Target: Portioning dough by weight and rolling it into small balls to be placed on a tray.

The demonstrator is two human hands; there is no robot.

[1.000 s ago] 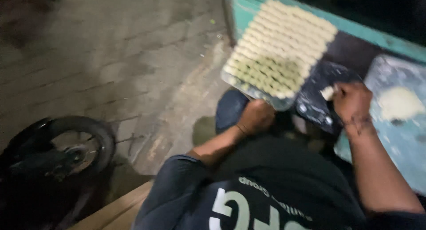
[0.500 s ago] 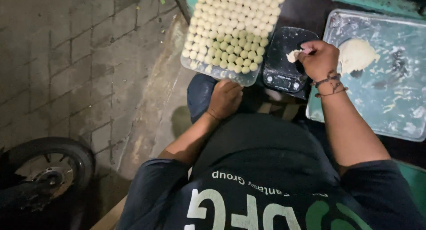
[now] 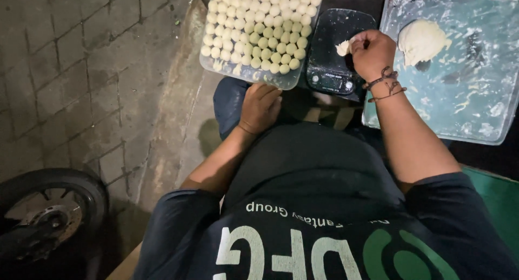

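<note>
While the tray (image 3: 246, 75) already holds many rows of dough balls (image 3: 259, 28), a dough lump (image 3: 420, 41) remains on the board (image 3: 465, 104). The right hand (image 3: 373, 53) pinches a small dough piece (image 3: 343, 47) over the scale (image 3: 338, 53); the left hand (image 3: 259, 108) rests empty, loosely open, on the knee.

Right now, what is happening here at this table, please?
A person sits at a table and portions dough. The right hand holds a small piece of dough over a black kitchen scale. The left hand rests on the knee, holding nothing. A clear tray on the left is full of small dough balls in rows. A larger dough lump lies on the floured tray to the right.
</note>
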